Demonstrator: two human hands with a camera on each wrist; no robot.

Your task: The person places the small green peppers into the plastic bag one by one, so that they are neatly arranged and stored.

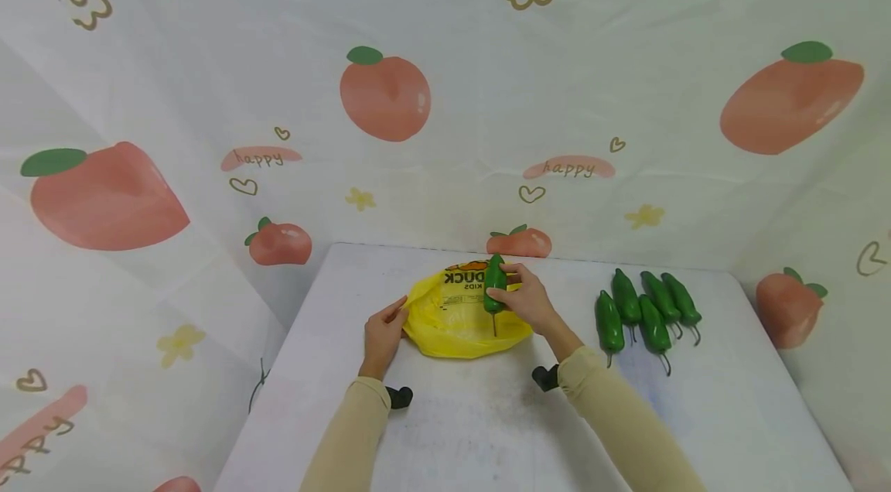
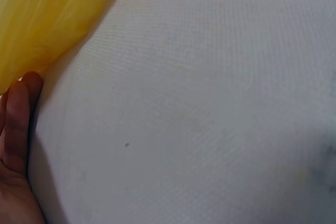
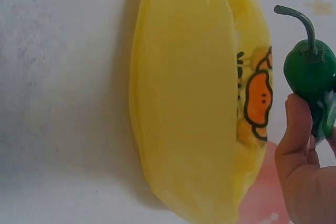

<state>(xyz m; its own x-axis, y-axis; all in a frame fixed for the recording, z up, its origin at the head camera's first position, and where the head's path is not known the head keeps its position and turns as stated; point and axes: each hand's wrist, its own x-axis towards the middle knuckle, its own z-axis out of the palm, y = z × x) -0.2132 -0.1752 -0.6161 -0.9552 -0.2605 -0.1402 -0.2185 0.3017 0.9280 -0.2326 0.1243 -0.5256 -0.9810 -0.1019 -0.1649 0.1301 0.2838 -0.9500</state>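
A yellow plastic bag point(image 1: 462, 333) with a duck print lies on the table, its mouth spread towards the camera; it also fills the middle of the right wrist view point(image 3: 184, 93). My left hand point(image 1: 384, 331) pinches the bag's left edge, and in the left wrist view its fingers point(image 2: 18, 114) touch the yellow plastic point(image 2: 47, 24). Above the bag's right part, my right hand point(image 1: 530, 302) holds a green pepper point(image 1: 495, 283) with its stem pointing down towards the bag. The right wrist view shows the pepper point(image 3: 310, 72) between thumb and fingers of that hand point(image 3: 310, 182).
Several green peppers point(image 1: 654, 326) lie grouped on the table's right side, stems towards the near edge. The white table point(image 1: 480, 438) is bounded by a printed cloth point(image 1: 445, 190) at the back and sides. A dark cord point(image 1: 257, 384) hangs by the left edge.
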